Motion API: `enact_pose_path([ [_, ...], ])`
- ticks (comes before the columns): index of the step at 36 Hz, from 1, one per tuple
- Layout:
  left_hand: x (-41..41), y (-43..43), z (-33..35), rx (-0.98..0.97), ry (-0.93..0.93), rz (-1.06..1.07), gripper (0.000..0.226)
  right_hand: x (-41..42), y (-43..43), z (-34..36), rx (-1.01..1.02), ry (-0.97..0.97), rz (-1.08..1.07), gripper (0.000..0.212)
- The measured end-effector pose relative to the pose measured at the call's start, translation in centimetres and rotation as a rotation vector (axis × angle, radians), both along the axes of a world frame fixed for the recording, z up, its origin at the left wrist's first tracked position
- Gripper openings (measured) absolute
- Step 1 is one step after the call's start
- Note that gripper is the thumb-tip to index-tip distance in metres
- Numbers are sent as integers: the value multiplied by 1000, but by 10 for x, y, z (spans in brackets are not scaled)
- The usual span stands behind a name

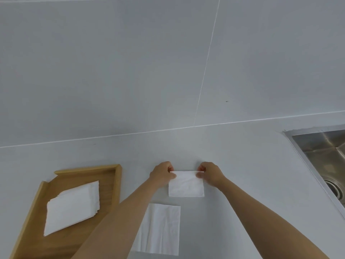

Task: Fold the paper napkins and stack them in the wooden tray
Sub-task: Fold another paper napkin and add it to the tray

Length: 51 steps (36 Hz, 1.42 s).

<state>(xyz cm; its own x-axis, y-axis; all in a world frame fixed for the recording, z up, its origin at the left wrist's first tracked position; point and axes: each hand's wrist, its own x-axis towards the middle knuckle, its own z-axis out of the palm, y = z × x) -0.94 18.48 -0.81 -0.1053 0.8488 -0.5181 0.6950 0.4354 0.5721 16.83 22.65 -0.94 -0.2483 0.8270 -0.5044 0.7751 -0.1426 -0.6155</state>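
A small white paper napkin [186, 186] lies folded on the grey counter in the middle of the view. My left hand [162, 174] pinches its far left corner and my right hand [211, 173] pinches its far right corner. Nearer to me, a larger unfolded napkin [160, 228] lies flat, partly hidden under my left forearm. At the left stands the wooden tray [116, 186], holding a stack of folded napkins [72, 206].
A steel sink [324, 156] with a drain is sunk into the counter at the right edge. A grey tiled wall [130, 62] rises behind the counter.
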Motion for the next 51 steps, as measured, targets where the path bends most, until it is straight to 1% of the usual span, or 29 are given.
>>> enact_pose_path([
  [3, -12, -8, 8, 59, -54, 79, 34, -5, -7, 8, -49, 119, -40, 33],
  [7, -34, -25, 23, 155, -88, 170, 15, -27, -19, 20, -101, 299, -95, 23],
  [9, -48, -35, 32, 194, -103, 219, 15, -43, -25, 26, -112, 376, -129, 20],
  [12, -72, -54, 47, 243, -134, 301, 18, -72, -35, 35, -127, 462, -155, 16],
  [14, -90, -66, 57, 277, -115, 348, 20, -94, -42, 40, -135, 508, -148, 13],
  [17, -120, -86, 68, 312, -70, 408, 10, -128, -55, 50, -161, 568, -117, 16],
  [19, -138, -98, 71, 321, -66, 450, 8, -149, -64, 54, -182, 590, -92, 16],
  [24, -185, -136, 67, 311, -64, 584, 24, -203, -89, 57, -205, 560, 8, 9],
  [27, -205, -155, 61, 308, -6, 623, 28, -229, -103, 53, -199, 527, 50, 14],
  [30, -220, -170, 54, 301, 43, 648, 19, -250, -113, 45, -204, 496, 96, 10],
  [34, -230, -183, 43, 281, 55, 692, 10, -270, -119, 33, -182, 394, 162, 16],
  [38, -237, -189, 34, 253, 87, 709, 7, -283, -120, 23, -133, 364, 203, 16],
  [45, -244, -182, 15, 216, 130, 708, 2, -291, -115, 8, -30, 272, 260, 23],
  [47, -247, -181, 9, 205, 160, 697, 8, -291, -114, 7, -29, 256, 294, 25],
  [51, -250, -181, 1, 185, 193, 704, 18, -290, -117, 6, -68, 241, 325, 22],
])
